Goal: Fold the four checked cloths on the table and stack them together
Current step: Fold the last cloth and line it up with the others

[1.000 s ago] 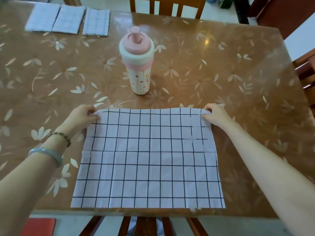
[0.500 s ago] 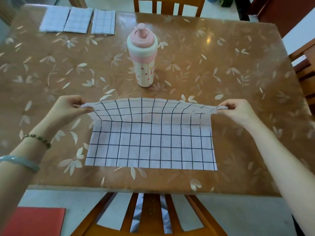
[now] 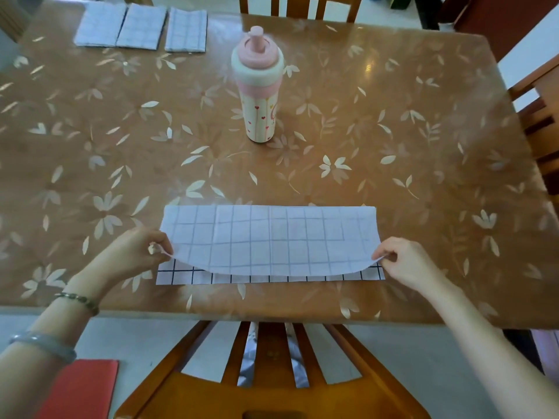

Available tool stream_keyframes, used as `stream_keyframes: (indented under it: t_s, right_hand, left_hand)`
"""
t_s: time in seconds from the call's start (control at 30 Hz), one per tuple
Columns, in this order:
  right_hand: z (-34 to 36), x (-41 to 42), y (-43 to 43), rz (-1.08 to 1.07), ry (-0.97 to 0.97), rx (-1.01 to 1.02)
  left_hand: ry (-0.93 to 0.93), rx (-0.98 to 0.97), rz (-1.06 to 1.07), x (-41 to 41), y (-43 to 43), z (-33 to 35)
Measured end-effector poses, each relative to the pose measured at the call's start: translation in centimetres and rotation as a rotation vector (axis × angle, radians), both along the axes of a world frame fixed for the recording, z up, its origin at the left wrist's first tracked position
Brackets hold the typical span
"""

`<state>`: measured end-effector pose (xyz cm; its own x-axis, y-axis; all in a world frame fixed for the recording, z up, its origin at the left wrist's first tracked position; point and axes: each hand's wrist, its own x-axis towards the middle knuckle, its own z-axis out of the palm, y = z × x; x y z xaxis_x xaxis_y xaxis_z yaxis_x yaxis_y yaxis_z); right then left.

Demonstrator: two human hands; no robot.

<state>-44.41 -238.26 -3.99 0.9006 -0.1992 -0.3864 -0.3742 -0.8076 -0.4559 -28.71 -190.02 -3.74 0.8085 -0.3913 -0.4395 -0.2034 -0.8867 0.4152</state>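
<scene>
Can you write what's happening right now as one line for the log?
left hand: pinching corner | right hand: pinching corner | checked cloth: half folded | three folded cloths: far left

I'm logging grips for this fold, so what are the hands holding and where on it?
Both hold the checked cloth: the left hand pinches one corner of the folded-over edge, the right hand the opposite corner.

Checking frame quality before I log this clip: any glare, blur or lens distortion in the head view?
Head view: a small glare spot on the glossy table; the bottle looks slightly soft and blurred; wide-angle bowing curves the table's edges; the checked cloth and both hands stay readable.
</scene>
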Motion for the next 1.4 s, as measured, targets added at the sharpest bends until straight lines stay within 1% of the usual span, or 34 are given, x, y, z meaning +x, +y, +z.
stream_keyframes:
  t_s: [0.13,0.27,0.33,0.37,0.43,0.5,0.53,0.57,0.63,0.67,0.73,0.83,0.93,1.0,1.07,1.3,1.4]
  right_hand:
    - [-1.0,-0.3,0.4,0.034,-0.012,-0.074]
    - [-1.5,-0.7,0.4,0.063,-0.006,-0.120]
    - [-1.2,-0.7,0.3,0.032,-0.041,-0.141]
    - [-1.0,-0.5,0.3,-0.004,-0.076,-0.154]
    - [-0.7,0.7,1.1,-0.086,-0.195,-0.182]
    - [-1.2,2.7,4.0,-0.091,-0.346,-0.159]
    - [-1.7,3.8,6.2,-0.070,-0.398,-0.127]
    - [-2.4,4.9,8.8,-0.044,-0.406,-0.083]
    - [-3.4,6.6,14.1,0.066,-0.362,-0.024]
    - [-4.0,7.2,16.4,0.137,-0.346,-0.015]
    - [-5.1,8.2,19.9,0.238,-0.312,-0.004]
    - [-6.9,9.5,22.0,0.293,-0.251,-0.028]
    - [-8.4,9.9,21.0,0.372,-0.173,-0.108]
    - [-9.2,9.6,19.0,0.416,-0.155,-0.193]
    - [-9.5,9.1,16.2,0.416,-0.133,-0.244]
    - [-9.7,6.4,4.3,0.216,-0.065,-0.398]
    - [-9.3,5.4,1.1,0.125,-0.052,-0.459]
  left_hand:
    - [0.001,0.030,-0.034,-0.7,-0.4,-1.0]
    - [0.055,0.164,-0.117,-1.2,-0.4,-1.1]
    - [0.076,0.126,-0.103,-1.3,-0.2,-0.9]
    - [0.047,0.066,-0.075,-1.4,-0.4,-0.6]
    - [-0.115,-0.041,-0.064,-1.6,-1.6,-0.3]
    - [-0.274,-0.086,-0.123,-1.8,-3.9,-1.3]
    - [-0.321,-0.089,-0.173,-1.8,-5.5,-2.2]
    - [-0.358,-0.078,-0.228,-1.8,-7.1,-3.4]
    - [-0.413,-0.054,-0.299,-1.8,-10.1,-5.8]
    - [-0.424,-0.040,-0.301,-1.8,-11.2,-7.0]
    - [-0.403,0.001,-0.232,-1.7,-12.2,-8.8]
    - [-0.373,0.062,-0.115,-1.9,-12.5,-10.5]
    - [-0.388,0.100,-0.104,-2.2,-12.8,-11.1]
    - [-0.407,0.116,-0.080,-2.3,-13.0,-11.1]
    - [-0.415,0.128,-0.061,-2.3,-13.1,-11.1]
    - [-0.422,0.157,-0.061,-2.3,-13.2,-11.3]
    - [-0.420,0.157,-0.057,-2.4,-13.3,-11.3]
